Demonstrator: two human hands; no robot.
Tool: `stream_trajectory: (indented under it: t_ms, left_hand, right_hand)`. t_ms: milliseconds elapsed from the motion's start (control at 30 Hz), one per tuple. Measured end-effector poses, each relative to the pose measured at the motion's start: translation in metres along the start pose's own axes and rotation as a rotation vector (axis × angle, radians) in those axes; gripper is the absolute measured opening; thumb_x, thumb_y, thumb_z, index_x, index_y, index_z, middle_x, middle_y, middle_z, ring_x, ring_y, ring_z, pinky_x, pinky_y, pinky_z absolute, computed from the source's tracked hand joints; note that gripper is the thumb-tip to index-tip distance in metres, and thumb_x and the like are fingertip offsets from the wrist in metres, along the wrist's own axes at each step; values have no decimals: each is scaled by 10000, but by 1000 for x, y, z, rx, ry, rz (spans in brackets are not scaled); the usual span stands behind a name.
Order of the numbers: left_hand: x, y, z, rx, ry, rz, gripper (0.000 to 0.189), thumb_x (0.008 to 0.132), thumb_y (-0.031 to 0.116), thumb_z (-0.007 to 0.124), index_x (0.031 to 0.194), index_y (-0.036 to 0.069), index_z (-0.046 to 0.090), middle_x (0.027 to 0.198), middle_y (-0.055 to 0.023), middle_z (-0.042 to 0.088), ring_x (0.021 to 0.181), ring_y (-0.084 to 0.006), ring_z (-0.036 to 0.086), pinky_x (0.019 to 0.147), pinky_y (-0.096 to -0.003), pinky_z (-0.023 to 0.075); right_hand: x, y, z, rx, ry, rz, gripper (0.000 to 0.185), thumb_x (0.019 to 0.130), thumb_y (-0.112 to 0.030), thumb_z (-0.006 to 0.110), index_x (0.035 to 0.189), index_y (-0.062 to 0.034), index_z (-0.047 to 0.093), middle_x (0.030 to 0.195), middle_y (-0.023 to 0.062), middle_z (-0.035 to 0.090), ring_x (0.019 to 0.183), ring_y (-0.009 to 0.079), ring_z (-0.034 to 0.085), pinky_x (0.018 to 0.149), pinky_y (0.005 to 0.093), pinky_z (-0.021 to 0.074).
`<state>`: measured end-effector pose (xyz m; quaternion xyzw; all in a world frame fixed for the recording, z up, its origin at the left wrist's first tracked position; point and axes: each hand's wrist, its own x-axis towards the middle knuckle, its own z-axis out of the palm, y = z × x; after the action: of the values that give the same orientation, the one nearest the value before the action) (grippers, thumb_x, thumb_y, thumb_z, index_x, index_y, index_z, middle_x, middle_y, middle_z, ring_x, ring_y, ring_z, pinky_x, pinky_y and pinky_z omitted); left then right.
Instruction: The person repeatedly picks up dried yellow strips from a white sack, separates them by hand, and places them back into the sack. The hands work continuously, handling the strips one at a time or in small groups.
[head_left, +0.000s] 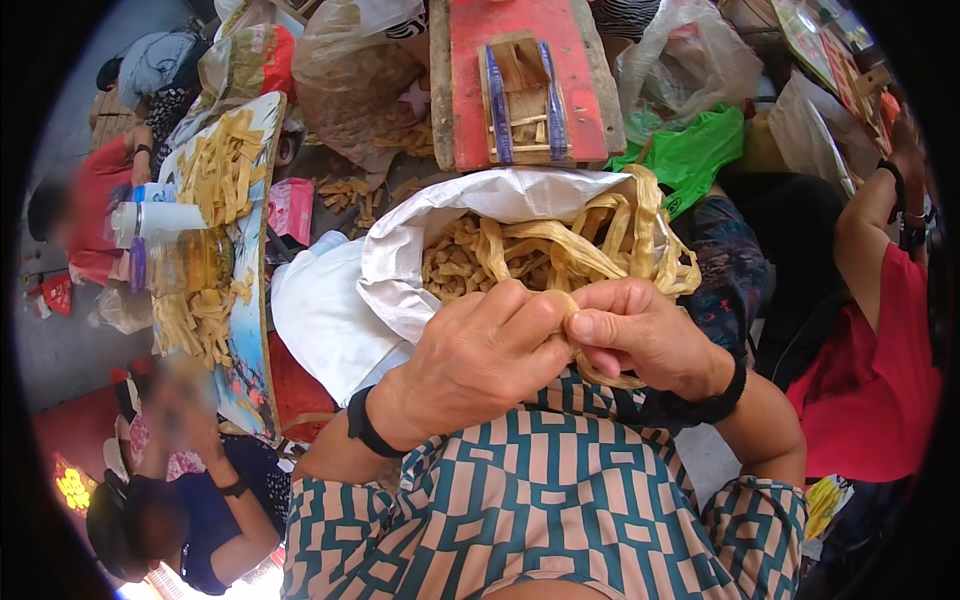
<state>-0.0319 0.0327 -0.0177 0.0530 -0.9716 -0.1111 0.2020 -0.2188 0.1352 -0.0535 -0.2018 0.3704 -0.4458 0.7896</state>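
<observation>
My left hand (487, 356) and my right hand (649, 334) meet over the near rim of a white woven sack (510, 187). Between their fingertips both pinch a yellowish, pliable strip (564, 311), and a loop of it hangs below the right hand. Inside the sack lie many short folded or knotted pieces (457, 259) of similar material, on the left. Long yellowish strips (577, 244) lie across the opening and drape over its right side. The part of the strip inside my left fist is hidden.
Beyond the sack is a red board (454, 90) bearing a wooden tool (525, 97) with blue bands. A painted table (255, 300) at left holds piles of yellowish strips (225, 165) and a white bottle (165, 225). A green plastic bag (694, 154) lies right. Other people sit at both sides.
</observation>
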Motion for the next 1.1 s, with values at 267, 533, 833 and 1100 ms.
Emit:
stream_trajectory:
  t_ms: [267, 533, 833, 1100]
  left_hand:
    - [-8, -4, 11, 301, 365, -114, 217, 841, 196, 674, 1048, 148, 716, 1364, -78, 603, 1311, -349, 481, 1143, -629, 236]
    - [-15, -20, 14, 51, 369, -285, 196, 820, 97, 671, 1012, 121, 706, 1167, -99, 686, 1001, -255, 661, 1029, -493, 419]
    - [-13, 0, 20, 57, 202, -204, 228, 838, 228, 749, 973, 55, 688, 767, -51, 634, 669, -202, 625, 597, -300, 489]
    - [-17, -4, 17, -1301, 148, -973, 191, 896, 127, 743, 1028, 4, 680, 778, -47, 687, 626, -94, 642, 482, -201, 474]
  right_hand:
    - [6, -10, 15, 145, 55, -287, 173, 980, -198, 641, 1038, -38, 669, 755, -33, 591, 576, 13, 463, 495, 168, 309]
    - [10, -10, -1, -139, 183, -286, 148, 938, -51, 621, 1084, -39, 603, 849, -34, 590, 720, 4, 514, 625, 164, 422]
    - [17, -10, 3, -173, 171, -470, 435, 884, 36, 654, 1309, -18, 576, 978, -36, 558, 652, -3, 485, 543, 146, 378]
    - [16, -3, 8, -243, 81, -417, 427, 963, -55, 606, 1383, -25, 531, 903, -53, 578, 644, 33, 479, 578, 176, 400]
